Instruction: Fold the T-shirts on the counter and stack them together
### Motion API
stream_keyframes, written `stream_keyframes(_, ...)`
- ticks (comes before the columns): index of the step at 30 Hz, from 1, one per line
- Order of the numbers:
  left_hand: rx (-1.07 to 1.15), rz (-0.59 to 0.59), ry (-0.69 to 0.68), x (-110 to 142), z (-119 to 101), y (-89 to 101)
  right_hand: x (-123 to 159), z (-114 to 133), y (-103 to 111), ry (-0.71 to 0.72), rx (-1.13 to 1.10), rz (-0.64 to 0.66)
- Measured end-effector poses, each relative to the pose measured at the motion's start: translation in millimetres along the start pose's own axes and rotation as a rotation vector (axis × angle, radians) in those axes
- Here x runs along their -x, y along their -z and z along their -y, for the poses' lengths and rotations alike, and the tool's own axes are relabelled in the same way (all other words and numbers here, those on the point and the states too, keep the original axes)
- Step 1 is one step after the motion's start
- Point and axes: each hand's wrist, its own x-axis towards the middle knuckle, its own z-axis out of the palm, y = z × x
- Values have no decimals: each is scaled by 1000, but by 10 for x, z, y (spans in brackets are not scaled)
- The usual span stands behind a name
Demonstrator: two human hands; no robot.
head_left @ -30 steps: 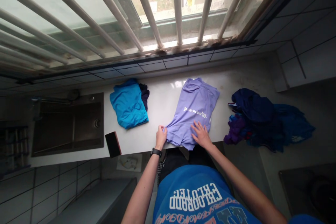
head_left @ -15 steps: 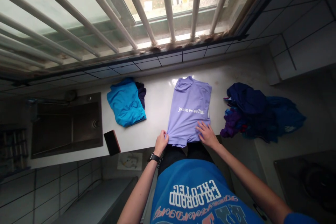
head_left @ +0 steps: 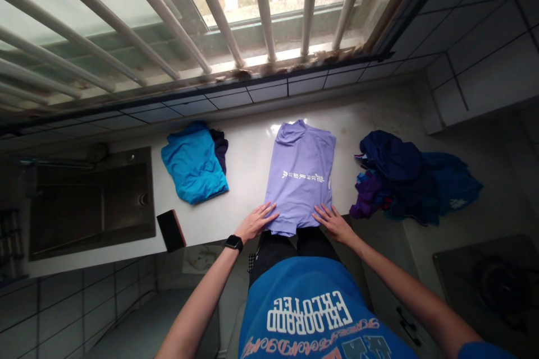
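A lavender shirt (head_left: 300, 151) with white printed characters lies folded lengthwise on the white counter, its collar toward the window and its lower end at the front edge. My left hand (head_left: 255, 221) rests flat on the shirt's lower left corner, fingers spread. On the lower right corner lies my right hand (head_left: 334, 223), its fingers also stretched out on the fabric. Neither hand grips anything.
Left of the shirt sits a folded bright blue garment (head_left: 196, 165) over a dark one. A phone (head_left: 171, 230) lies by the sink (head_left: 92, 202). Rumpled dark blue and purple clothes (head_left: 396, 171) are heaped at right. Window bars (head_left: 256, 8) rise behind the counter (head_left: 248, 146).
My left hand has let go of the shirt's lower left edge and now lies flat on it. My right hand has shifted slightly down toward the front edge.
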Motion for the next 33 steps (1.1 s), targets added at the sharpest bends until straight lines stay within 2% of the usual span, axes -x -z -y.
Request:
stream_keyframes(3, -15, 34, -127, -114, 143, 35, -135, -31, -138, 19, 74, -79)
stream_keyframes(8, -18, -41, -215, -156, 262, -17, -317, -50, -231, 143, 119, -212)
stream_keyframes(11, -32, -145, -88, -79, 287, -65, -247, -49, -223, 109, 109, -241)
stream_keyframes(13, -38, -188, 12, -25, 280, -91, -167, -41, -209, 32, 79, -251)
stream_keyframes(16, -10, -124, 4, 11, 232, -94, -81, -18, -164, -125, 55, -279)
stream_keyframes(18, -10, -59, -46, -6, 192, -57, -63, -9, -108, -154, 51, -271)
stream_keyframes(22, -32, 55, -134, -115, 157, 53, -83, -38, 8, 2, 36, -146)
stream_keyframes(25, -21, 106, -218, -193, 168, 59, -132, -69, 3, 103, 55, -90)
stream_keyframes(28, 4, 35, -232, -208, 184, -19, -197, -58, -83, 96, 82, -137)
stream_keyframes(33, 78, -161, -117, -157, 144, -140, -240, 18, -126, 116, -45, -255)
